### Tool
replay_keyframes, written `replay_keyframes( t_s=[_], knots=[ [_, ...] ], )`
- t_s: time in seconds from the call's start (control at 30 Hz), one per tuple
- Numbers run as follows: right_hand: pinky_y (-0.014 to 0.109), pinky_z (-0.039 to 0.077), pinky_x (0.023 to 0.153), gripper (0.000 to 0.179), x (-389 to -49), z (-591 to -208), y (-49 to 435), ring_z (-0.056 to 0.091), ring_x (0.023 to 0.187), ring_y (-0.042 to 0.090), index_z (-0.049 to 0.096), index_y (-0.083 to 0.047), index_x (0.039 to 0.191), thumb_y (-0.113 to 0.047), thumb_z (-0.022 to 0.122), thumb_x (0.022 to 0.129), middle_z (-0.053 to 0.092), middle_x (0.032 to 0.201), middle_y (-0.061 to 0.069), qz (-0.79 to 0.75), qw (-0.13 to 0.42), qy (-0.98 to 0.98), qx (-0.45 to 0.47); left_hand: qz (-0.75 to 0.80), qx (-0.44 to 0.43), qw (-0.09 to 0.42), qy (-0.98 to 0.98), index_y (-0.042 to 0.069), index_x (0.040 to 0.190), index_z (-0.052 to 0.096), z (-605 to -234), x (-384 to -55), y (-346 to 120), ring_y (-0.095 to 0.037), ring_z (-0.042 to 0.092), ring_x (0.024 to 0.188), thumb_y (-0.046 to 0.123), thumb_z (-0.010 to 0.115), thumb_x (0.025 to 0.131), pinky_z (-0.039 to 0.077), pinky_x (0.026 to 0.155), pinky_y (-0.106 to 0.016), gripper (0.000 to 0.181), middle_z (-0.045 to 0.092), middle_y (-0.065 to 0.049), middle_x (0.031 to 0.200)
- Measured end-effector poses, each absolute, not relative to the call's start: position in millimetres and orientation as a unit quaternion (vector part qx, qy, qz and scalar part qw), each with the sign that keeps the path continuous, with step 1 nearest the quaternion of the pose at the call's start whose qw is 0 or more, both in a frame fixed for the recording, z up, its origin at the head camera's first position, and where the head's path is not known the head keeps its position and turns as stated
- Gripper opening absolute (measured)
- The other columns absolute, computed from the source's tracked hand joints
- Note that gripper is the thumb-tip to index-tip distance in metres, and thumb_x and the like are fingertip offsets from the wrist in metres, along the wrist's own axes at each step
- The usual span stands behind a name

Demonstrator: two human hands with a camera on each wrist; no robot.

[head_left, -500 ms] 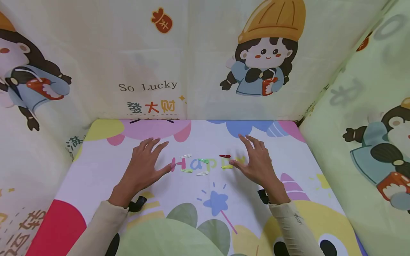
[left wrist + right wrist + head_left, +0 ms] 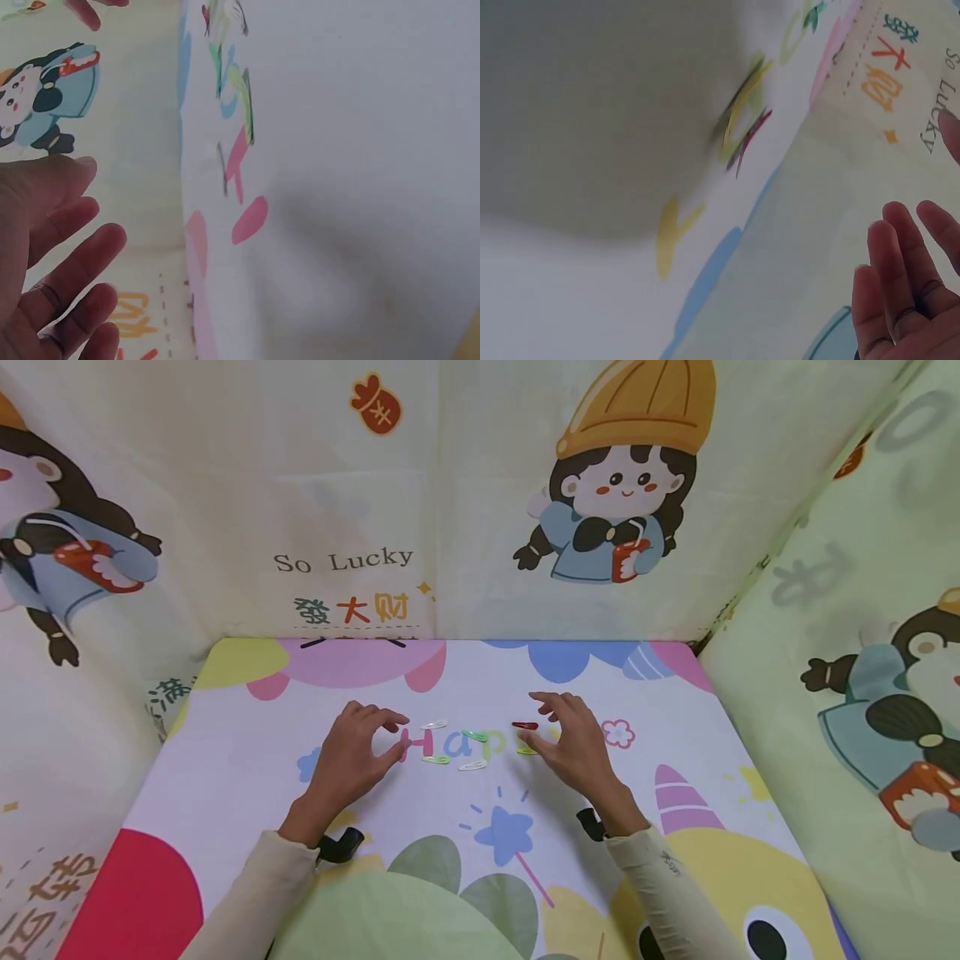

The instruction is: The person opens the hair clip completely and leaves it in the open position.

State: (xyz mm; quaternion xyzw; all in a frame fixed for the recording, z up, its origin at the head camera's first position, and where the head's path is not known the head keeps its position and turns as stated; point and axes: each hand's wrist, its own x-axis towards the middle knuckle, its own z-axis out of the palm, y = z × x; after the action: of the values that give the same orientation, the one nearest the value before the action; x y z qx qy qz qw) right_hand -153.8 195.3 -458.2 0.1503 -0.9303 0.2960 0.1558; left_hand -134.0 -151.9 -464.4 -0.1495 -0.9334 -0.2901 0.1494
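Several snap hair clips lie on the printed tabletop between the two hands. A red hair clip (image 2: 525,725) and, partly behind the right thumb, a yellow hair clip (image 2: 528,752) are nearest the right hand (image 2: 576,750). Close to the left hand (image 2: 347,766) lie a white hair clip (image 2: 434,725) and a yellow-green hair clip (image 2: 436,760). In the middle are a green hair clip (image 2: 475,737) and a second white hair clip (image 2: 472,766). Both hands hover over the table holding nothing, fingers loosely bent and thumbs apart from them.
The table (image 2: 247,777) carries a colourful print, with the letters of "Happy" (image 2: 457,744) beneath the clips. A patterned cloth wall (image 2: 480,527) rises at the back edge, with others at both sides. Each wrist wears a small black camera (image 2: 341,846).
The left hand has shifted right and the right hand left, so they are closer together. On both, the spread fingers have bent towards the thumb. The clips stay in place.
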Motion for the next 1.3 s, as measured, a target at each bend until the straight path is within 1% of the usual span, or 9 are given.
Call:
replay_keyframes(
  t_s=[0.13,0.3,0.37,0.5,0.63,0.87,1.03,1.17,1.3],
  knots=[
    [0.044,0.05,0.085,0.056,-157.5,-462.4,186.2,0.066,0.099,0.029,0.07,-0.018,0.134,-0.028,0.092,0.084,0.073,0.106,0.009,0.317,0.143,-0.926,0.15,-0.313,-0.133,0.135,-0.931,0.015,0.115,0.079,-470.6,-135.7,-147.2,-0.024,0.056,0.098,0.02,0.087,0.088,0.052,0.083,-0.042,0.028,0.078,-0.005,0.099],
    [0.043,0.049,0.084,0.052,-163.0,-465.6,174.7,0.066,0.094,0.03,0.072,-0.015,0.13,-0.023,0.093,0.083,0.073,0.104,0.011,0.34,0.126,-0.919,0.157,-0.321,-0.107,0.111,-0.934,0.016,0.119,0.079,-478.5,-139.6,-141.2,-0.023,0.056,0.101,0.021,0.087,0.088,0.054,0.086,-0.042,0.033,0.079,-0.005,0.104],
    [0.042,0.051,0.083,0.051,-165.6,-466.8,169.5,0.067,0.093,0.03,0.072,-0.015,0.13,-0.021,0.093,0.084,0.073,0.104,0.012,0.348,0.115,-0.917,0.159,-0.322,-0.102,0.107,-0.935,0.017,0.119,0.079,-480.8,-141.5,-139.8,-0.022,0.056,0.101,0.022,0.087,0.088,0.054,0.086,-0.041,0.032,0.079,-0.004,0.103],
    [0.04,0.054,0.083,0.048,-171.2,-469.9,158.8,0.069,0.092,0.028,0.072,-0.016,0.129,-0.023,0.091,0.085,0.074,0.104,0.011,0.354,0.097,-0.916,0.165,-0.326,-0.096,0.101,-0.935,0.016,0.117,0.08,-482.5,-146.3,-137.0,-0.023,0.055,0.099,0.022,0.085,0.09,0.052,0.085,-0.041,0.028,0.078,-0.004,0.099],
    [0.039,0.055,0.083,0.044,-176.2,-473.7,148.3,0.069,0.09,0.025,0.073,-0.016,0.127,-0.023,0.09,0.087,0.075,0.104,0.011,0.362,0.08,-0.912,0.175,-0.327,-0.082,0.088,-0.937,0.016,0.117,0.08,-485.8,-152.2,-133.3,-0.024,0.056,0.099,0.023,0.084,0.09,0.052,0.085,-0.04,0.028,0.078,-0.004,0.1],
    [0.036,0.053,0.082,0.041,-182.1,-479.5,130.4,0.067,0.091,0.021,0.074,-0.019,0.125,-0.024,0.089,0.088,0.075,0.104,0.006,0.357,0.043,-0.916,0.178,-0.315,-0.063,0.068,-0.944,0.017,0.117,0.08,-493.9,-161.5,-127.8,-0.024,0.055,0.098,0.023,0.086,0.089,0.048,0.085,-0.039,0.029,0.078,-0.003,0.099],
    [0.035,0.053,0.083,0.04,-188.0,-481.2,118.6,0.067,0.092,0.022,0.074,-0.02,0.125,-0.025,0.088,0.089,0.075,0.105,0.004,0.352,0.016,-0.919,0.176,-0.311,-0.058,0.054,-0.947,0.017,0.116,0.08,-496.2,-167.3,-124.8,-0.025,0.055,0.099,0.025,0.088,0.088,0.046,0.085,-0.039,0.031,0.078,-0.003,0.098],
    [0.035,0.053,0.084,0.04,-191.7,-481.2,111.0,0.066,0.092,0.021,0.074,-0.022,0.127,-0.027,0.088,0.089,0.074,0.106,0.002,0.348,-0.009,-0.922,0.168,-0.309,-0.056,0.046,-0.948,0.017,0.117,0.08,-496.8,-170.7,-122.8,-0.025,0.055,0.1,0.025,0.088,0.088,0.046,0.086,-0.041,0.031,0.077,-0.003,0.099],
    [0.033,0.053,0.084,0.038,-196.0,-482.5,104.1,0.065,0.09,0.017,0.075,-0.022,0.125,-0.027,0.087,0.09,0.074,0.105,0.0,0.339,-0.018,-0.925,0.17,-0.305,-0.056,0.042,-0.95,0.017,0.118,0.08,-496.7,-172.8,-121.3,-0.026,0.056,0.101,0.023,0.087,0.088,0.047,0.088,-0.042,0.032,0.078,-0.005,0.1]
  ],
)
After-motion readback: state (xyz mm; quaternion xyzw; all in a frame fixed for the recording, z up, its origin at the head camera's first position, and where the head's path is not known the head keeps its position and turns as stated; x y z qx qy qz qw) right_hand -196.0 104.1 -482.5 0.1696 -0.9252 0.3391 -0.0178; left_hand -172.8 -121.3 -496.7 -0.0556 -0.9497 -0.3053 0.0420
